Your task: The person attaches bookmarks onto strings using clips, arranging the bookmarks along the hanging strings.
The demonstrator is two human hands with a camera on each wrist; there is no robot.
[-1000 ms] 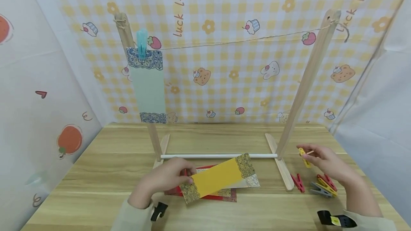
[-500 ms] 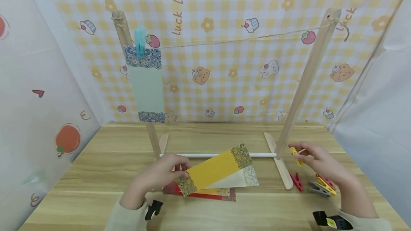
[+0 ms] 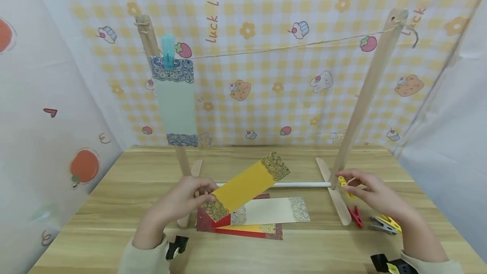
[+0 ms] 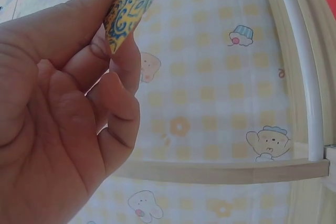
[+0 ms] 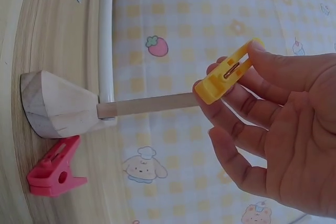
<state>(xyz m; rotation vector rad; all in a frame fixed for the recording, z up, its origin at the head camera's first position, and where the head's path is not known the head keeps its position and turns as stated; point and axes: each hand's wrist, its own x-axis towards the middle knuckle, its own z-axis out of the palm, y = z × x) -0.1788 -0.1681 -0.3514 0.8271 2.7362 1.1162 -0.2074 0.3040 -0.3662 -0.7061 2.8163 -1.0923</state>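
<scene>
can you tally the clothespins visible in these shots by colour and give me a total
Light blue clothespin: 1, on the string
Yellow: 2, the held yellow clothespin in the right hand and the loose yellow clothespin
Red clothespin: 1
Grey clothespin: 1
Total in view: 5; the right arm may hide more

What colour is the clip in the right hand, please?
Yellow; the clip shows best in the right wrist view.

Right hand (image 5: 294, 124) pinches yellow clothespin (image 5: 224, 78) between thumb and fingers, metal spring visible. Pink-red clothespin (image 5: 48, 176) on wood-grain tabletop (image 5: 58, 40), just beside pale wooden foot (image 5: 63, 108). White rod (image 5: 106, 40) and wooden post (image 5: 157, 104) meet near foot. Checked cloth (image 5: 178, 77) behind: strawberry, cupcake, animal prints.
</scene>
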